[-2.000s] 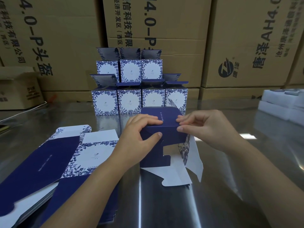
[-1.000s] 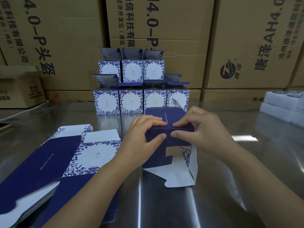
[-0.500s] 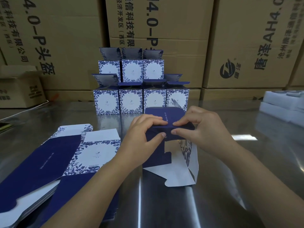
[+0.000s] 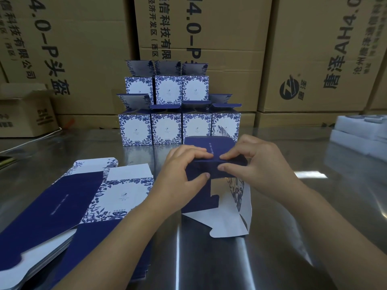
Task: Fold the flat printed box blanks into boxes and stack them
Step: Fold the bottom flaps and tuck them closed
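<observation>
A half-folded navy box [image 4: 211, 147] with blue floral print stands on the steel table [image 4: 272, 237] in the middle. Its white inner flaps [image 4: 228, 218] hang open toward me. My left hand [image 4: 180, 176] grips its left side, thumb on the front panel and fingers on top. My right hand [image 4: 257, 162] pinches the folded top-right edge. A pile of flat printed blanks [image 4: 69, 206] lies at the left under my left forearm. Folded boxes [image 4: 178, 114] stand in two stacked rows behind, lids up.
Large brown cartons [image 4: 209, 38] wall off the back of the table. A smaller open carton [image 4: 25, 114] sits at the far left. White foam trays [image 4: 360, 135] lie at the right edge.
My right hand has slid left along the box top until its fingers nearly meet the left hand's. The hanging flaps have swung in a little. The box stays in place.
</observation>
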`<state>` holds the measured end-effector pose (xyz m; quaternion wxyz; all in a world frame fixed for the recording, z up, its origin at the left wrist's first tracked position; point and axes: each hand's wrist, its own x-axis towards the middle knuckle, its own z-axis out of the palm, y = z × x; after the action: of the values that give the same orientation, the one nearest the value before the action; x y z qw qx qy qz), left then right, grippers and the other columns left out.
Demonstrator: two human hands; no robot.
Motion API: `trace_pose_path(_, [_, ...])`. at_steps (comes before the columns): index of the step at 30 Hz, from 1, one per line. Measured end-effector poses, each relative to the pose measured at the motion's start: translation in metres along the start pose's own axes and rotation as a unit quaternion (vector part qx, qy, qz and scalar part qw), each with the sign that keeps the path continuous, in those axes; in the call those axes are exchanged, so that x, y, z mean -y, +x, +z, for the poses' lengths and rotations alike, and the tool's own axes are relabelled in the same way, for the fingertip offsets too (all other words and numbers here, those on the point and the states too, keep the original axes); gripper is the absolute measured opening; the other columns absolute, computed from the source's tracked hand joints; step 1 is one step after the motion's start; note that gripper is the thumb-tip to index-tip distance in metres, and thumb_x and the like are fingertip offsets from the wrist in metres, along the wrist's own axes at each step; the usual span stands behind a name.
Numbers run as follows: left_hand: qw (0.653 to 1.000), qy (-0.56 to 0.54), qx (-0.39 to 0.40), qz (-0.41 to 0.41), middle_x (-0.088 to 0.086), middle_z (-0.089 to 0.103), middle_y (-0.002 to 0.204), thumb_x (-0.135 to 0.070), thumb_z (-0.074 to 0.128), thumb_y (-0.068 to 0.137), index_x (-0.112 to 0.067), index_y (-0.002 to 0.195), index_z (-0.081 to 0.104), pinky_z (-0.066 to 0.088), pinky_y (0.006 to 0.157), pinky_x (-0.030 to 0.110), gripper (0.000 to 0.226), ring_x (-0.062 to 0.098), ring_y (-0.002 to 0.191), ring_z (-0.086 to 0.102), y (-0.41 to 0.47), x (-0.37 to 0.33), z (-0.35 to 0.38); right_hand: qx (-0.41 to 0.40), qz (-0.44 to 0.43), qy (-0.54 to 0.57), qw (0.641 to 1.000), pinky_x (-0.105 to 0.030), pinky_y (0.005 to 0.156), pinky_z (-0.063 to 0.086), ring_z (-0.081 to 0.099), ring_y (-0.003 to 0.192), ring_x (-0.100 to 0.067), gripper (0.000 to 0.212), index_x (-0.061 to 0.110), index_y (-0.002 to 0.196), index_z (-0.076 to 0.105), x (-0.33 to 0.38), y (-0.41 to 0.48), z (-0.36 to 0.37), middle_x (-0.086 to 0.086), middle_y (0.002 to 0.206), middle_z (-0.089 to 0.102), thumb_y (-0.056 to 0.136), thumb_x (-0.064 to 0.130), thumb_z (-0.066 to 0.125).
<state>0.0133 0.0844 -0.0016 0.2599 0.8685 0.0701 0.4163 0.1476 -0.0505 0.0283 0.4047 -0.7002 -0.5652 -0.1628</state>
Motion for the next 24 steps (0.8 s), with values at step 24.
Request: trace_pose_path(24, [1.000,-0.015,-0.027,0.001,-0.025,0.058,0.106,-0.019,0.064,0.087,-0.035,0.106,0.065,0.023,0.098,0.004,0.025,0.007,0.118,0.046,0.0034,0.0008,0.0025,0.030,0.018,0.046,0.998,-0.020,0.073,0.041,0.056,0.083,-0.005,0.016,0.029,0.086,0.071,0.0002,-0.0012,0.0009,0.011,0.086,0.056,0.073,0.024,0.080])
